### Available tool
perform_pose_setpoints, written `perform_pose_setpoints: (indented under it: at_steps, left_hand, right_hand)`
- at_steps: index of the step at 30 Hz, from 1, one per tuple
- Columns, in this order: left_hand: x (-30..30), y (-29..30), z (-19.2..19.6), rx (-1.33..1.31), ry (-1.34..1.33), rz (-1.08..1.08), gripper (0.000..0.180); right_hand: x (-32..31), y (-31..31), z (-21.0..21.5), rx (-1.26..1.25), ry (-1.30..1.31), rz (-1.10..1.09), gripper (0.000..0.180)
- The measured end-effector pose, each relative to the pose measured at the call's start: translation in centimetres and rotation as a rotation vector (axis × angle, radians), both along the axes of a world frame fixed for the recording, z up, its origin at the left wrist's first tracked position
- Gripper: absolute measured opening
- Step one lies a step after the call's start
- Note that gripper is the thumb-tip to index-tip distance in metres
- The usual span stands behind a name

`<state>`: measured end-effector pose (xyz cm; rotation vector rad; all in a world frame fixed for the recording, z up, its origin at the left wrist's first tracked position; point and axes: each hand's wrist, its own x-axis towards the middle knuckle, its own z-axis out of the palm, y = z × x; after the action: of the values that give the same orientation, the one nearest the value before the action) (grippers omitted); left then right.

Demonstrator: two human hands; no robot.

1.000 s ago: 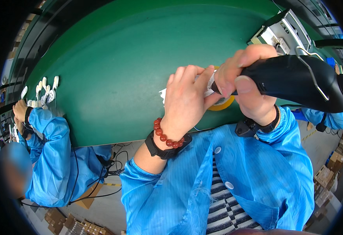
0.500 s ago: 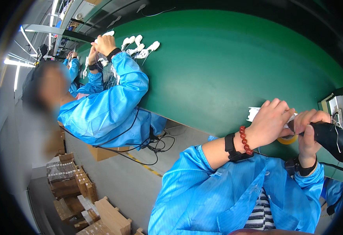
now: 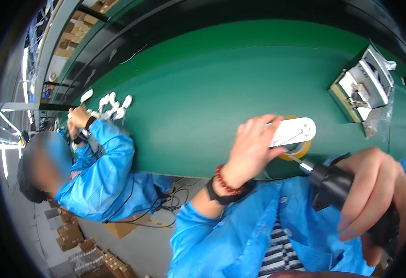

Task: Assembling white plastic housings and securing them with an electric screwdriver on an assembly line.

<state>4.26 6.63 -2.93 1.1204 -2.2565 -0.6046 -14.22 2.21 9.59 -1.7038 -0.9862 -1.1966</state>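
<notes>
Fingers (image 3: 363, 194) of my R hand (image 3: 380, 185) curled tight round the blk power driver (image 3: 332, 185), no slack. Bit (image 3: 296, 160) points up-left, tip nr my L thumb (image 3: 278, 152), around the amber tape roll (image 3: 307, 147); can't tell if it's touching anything, too small. L hand (image 3: 255, 147) has got the wht plastic pc (image 3: 305, 129), fingers bent over its left end, so that's a closed hold too, rounded end sticking out free to the right. Pc overlaps the roll; resting on it or held just above, can't say. Status, far as it shows: pc is in hand, bit's off its exposed face. Small spots visible nr the rounded end; can't tell what they are, or what's done vs left there. Red bead bracelet (image 3: 220, 179) plus blk band (image 3: 214, 197) behind that hand. Further out, green bench (image 3: 212, 102) all round, wht box unit (image 3: 377, 88) w/ metal parts at upper right, clear bag (image 3: 372, 123) just beside it. Way left, co-worker's blue sleeve (image 3: 115, 143), co-worker's hands (image 3: 79, 118) nr a bunch of wht parts (image 3: 127, 101). Lower left, cartons (image 3: 68, 237) on the floor.
</notes>
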Motion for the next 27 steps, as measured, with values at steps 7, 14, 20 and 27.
perform_pose_setpoints:
  at_steps: [7,14,20,27]
  left_hand:
    - [3.3,-2.0,1.7,0.158,-0.098,-0.096,0.062]
    - [7.8,-14.8,8.0,-0.667,-0.452,0.207,0.068]
    - [3.4,-24.8,7.6,-1.137,-0.403,0.460,0.050]
    - [-5.3,-27.3,-5.7,-0.583,-0.507,0.368,0.062]
  right_hand:
    - [-1.3,3.4,0.2,0.427,-0.289,-0.148,0.035]
    - [-2.7,3.3,-0.6,0.461,-0.306,-0.153,0.044]
    - [-12.9,5.9,-5.7,0.445,-0.334,-0.133,0.037]
    - [-10.8,2.3,-7.7,0.469,-0.377,-0.072,0.032]
